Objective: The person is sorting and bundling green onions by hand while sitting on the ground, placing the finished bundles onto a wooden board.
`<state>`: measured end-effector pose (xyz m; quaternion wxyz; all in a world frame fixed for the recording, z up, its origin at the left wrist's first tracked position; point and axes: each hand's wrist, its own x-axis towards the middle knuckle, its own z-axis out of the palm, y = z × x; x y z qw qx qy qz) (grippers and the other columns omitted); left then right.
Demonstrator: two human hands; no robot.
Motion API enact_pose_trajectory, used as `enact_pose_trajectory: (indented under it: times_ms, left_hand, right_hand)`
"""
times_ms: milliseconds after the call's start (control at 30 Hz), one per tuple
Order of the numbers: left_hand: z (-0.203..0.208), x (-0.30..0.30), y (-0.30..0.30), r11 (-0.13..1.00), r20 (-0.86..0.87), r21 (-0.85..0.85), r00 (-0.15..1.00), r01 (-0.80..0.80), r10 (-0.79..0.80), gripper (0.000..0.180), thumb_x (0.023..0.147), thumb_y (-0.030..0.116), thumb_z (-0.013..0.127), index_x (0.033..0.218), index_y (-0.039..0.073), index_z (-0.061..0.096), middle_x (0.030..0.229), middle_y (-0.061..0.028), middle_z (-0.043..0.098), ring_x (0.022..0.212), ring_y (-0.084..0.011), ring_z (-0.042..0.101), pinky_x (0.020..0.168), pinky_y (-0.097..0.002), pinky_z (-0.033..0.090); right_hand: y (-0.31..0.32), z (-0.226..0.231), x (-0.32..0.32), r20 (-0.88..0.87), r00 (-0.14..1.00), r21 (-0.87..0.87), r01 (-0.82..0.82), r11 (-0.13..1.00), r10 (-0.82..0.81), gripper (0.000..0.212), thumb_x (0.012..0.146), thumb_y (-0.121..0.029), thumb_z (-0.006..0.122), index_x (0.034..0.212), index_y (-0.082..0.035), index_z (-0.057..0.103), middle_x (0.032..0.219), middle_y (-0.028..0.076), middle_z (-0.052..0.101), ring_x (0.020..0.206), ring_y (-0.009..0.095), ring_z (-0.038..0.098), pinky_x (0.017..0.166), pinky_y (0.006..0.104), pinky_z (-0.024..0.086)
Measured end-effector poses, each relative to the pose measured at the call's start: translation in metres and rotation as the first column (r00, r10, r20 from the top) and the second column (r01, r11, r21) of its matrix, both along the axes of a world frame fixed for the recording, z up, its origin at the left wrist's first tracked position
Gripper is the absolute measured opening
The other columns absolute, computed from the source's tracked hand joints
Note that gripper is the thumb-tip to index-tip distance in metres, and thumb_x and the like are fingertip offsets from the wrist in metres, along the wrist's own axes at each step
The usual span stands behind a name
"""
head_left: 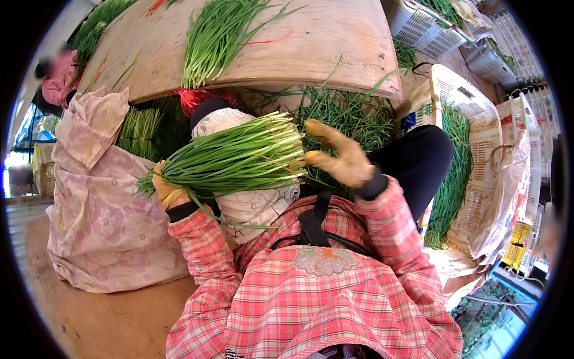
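A thick bunch of garlic chives (239, 152) lies across my lap, its pale cut ends to the right and its green leaves to the left. My gloved left hand (167, 186) is wrapped round the leafy end, with a few long leaves drooping below it. Beside the pale ends my gloved right hand (341, 154) hovers with thumb and fingers apart, holding nothing. A white patterned cloth (257, 212) covers my leg beneath the bunch. Ahead, another pile of chives (218, 42) rests on the wooden table (335, 36).
Loose chive leaves (353, 119) heap under the table edge. A white plastic crate (472, 102) full of chives stands at right, more crates (424, 27) behind. On the left, a flowered cloth (113, 209) lies beside a tied bunch (139, 131). Another person (58, 78) sits far left.
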<state>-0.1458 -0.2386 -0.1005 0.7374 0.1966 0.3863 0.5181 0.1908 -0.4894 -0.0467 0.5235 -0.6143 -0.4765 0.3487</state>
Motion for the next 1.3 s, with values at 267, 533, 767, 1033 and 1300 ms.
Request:
enact_pose_trajectory:
  times_ms: [267, 533, 767, 1033, 1300]
  left_hand:
    - [0.013, 0.006, -0.023, 0.983, -0.027, 0.159, 0.995, -0.091, 0.096, 0.021, 0.088, 0.022, 0.047, 0.075, 0.008, 0.057, 0.073, -0.0054, 0.062, 0.067, -0.0209, 0.059, 0.065, -0.0334, 0.049]
    - [0.001, -0.004, -0.014, 0.994, -0.051, 0.104, 0.998, -0.024, 0.030, 0.018, 0.087, 0.021, 0.048, 0.078, 0.007, 0.056, 0.076, -0.0078, 0.062, 0.069, -0.0222, 0.058, 0.066, -0.0350, 0.050]
    - [0.014, 0.011, -0.026, 0.974, -0.010, 0.224, 1.000, 0.022, -0.021, 0.026, 0.093, 0.023, 0.040, 0.074, 0.010, 0.053, 0.071, -0.0021, 0.058, 0.064, -0.0169, 0.054, 0.063, -0.0322, 0.047]
    - [-0.006, 0.014, -0.033, 0.971, 0.061, 0.085, 0.974, -0.224, 0.219, 0.021, 0.091, 0.023, 0.045, 0.082, 0.008, 0.058, 0.078, -0.0036, 0.063, 0.071, -0.0193, 0.060, 0.070, -0.0317, 0.050]
    - [-0.004, 0.006, -0.021, 0.978, -0.005, 0.205, 1.000, -0.022, 0.023, 0.023, 0.092, 0.021, 0.042, 0.084, 0.007, 0.058, 0.079, -0.0059, 0.063, 0.072, -0.0187, 0.061, 0.067, -0.0326, 0.052]
  right_hand:
    - [-0.014, -0.009, -0.036, 0.152, 0.931, -0.003, 0.336, 0.942, -0.332, 0.018, 0.084, -0.019, 0.062, 0.097, -0.006, 0.064, 0.071, 0.014, 0.063, 0.060, 0.031, 0.061, 0.051, 0.0343, 0.048]
    - [0.032, 0.027, -0.043, 0.796, 0.587, 0.074, 0.145, 0.987, -0.146, 0.048, 0.076, -0.041, 0.063, 0.110, -0.008, 0.058, 0.099, 0.013, 0.058, 0.101, 0.029, 0.051, 0.085, 0.0416, 0.037]
    - [0.049, -0.006, -0.093, 0.369, 0.927, 0.292, -0.051, 0.955, -0.063, 0.019, 0.075, -0.020, 0.065, 0.087, -0.006, 0.059, 0.080, 0.011, 0.059, 0.073, 0.029, 0.058, 0.065, 0.0387, 0.045]
    - [-0.029, -0.007, -0.034, 0.466, 0.881, 0.146, 0.017, 0.989, -0.084, 0.007, 0.075, -0.010, 0.064, 0.079, -0.005, 0.063, 0.063, 0.012, 0.058, 0.053, 0.027, 0.057, 0.047, 0.0323, 0.045]
    - [-0.017, 0.048, 0.014, 0.670, 0.735, 0.039, 0.099, 0.994, -0.099, 0.034, 0.085, -0.036, 0.057, 0.098, -0.005, 0.062, 0.092, 0.015, 0.062, 0.087, 0.032, 0.058, 0.078, 0.0407, 0.044]
